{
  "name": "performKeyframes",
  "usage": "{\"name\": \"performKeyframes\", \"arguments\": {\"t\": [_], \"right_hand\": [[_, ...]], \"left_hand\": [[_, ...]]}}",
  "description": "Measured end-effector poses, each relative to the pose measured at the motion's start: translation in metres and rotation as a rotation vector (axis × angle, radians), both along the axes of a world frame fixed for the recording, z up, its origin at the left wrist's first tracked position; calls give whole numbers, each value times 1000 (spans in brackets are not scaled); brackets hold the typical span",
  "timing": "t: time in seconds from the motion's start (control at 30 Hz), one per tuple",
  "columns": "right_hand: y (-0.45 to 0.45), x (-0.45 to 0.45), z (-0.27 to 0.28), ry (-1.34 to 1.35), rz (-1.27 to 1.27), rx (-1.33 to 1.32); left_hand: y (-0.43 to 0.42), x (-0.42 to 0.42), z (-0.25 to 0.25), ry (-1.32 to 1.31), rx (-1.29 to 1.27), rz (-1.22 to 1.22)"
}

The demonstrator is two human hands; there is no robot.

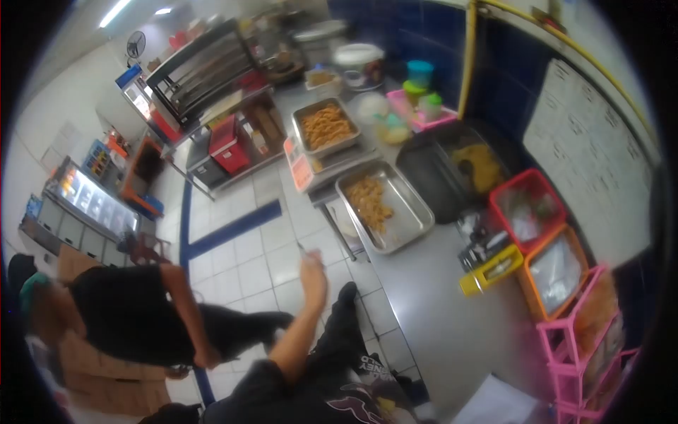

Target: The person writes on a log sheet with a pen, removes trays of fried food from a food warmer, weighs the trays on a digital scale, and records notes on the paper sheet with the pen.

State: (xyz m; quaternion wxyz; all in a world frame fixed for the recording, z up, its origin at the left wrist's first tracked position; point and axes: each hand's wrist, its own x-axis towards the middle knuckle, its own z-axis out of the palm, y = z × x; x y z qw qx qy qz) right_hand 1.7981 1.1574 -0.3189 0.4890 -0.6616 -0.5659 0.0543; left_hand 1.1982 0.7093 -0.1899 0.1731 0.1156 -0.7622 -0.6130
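Over the tiled floor, my left hand (313, 280) is raised with its fingers closed round a thin pen-like object (302, 249), blurred at its tip. My right hand does not show. Beyond my left hand, a metal tray (421, 220) with pieces of orange-brown food (368, 201) rests on the steel counter (431, 304). Behind it, a second metal tray (359, 143) holds more browned food (327, 127) and sits on a scale with an orange label (300, 169).
A person in black (127, 311) is at the left. Along the counter are a black open container (431, 177), a red basket (503, 219), an orange basket (530, 297), a yellow object (491, 272), a pink rack (563, 346) and white paper (498, 404).
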Motion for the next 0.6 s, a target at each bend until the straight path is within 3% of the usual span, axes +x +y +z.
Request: {"name": "performKeyframes", "arguments": {"t": [0.07, 0.1, 0.13, 0.17, 0.2, 0.27, 0.3, 0.33, 0.4, 0.47, 0.53, 0.57, 0.6], "right_hand": [[-74, -176, 52, -283, 450, -166], [-93, -223, 8, 237, 739, -466], [-132, -324, 35, 517, 956, -457], [-163, -405, 47, 680, 904, -733], [-188, -473, 62, 621, 904, -841], [-225, -573, 116, 638, 830, -1023], [-237, -607, 126, 686, 822, -1092], [-239, -633, 112, 689, 835, -1079], [-228, -667, 66, 378, 788, -771], [-219, -671, 65, 354, 742, -812], [-215, -673, 68, 334, 711, -852], [-217, -673, 73, 582, 738, -863], [-220, -673, 78, 830, 764, -870]], "left_hand": [[-32, -96, 33, 8, 77, 80], [-46, -152, 38, 44, 40, 80], [-71, -220, 24, 106, -108, 87], [-77, -272, 20, 184, -153, 46], [-82, -317, 18, 253, -198, 15], [-74, -380, 31, 11, -97, -71], [-69, -400, 47, -215, -168, -63], [-71, -424, 53, -327, -247, -213], [-61, -467, 30, -368, -286, -231], [-53, -480, 18, -388, -299, -248], [-54, -485, 8, -327, -79, -310], [-53, -487, 4, -329, -69, -306], [-52, -487, 0, -235, 189, -318]]}}
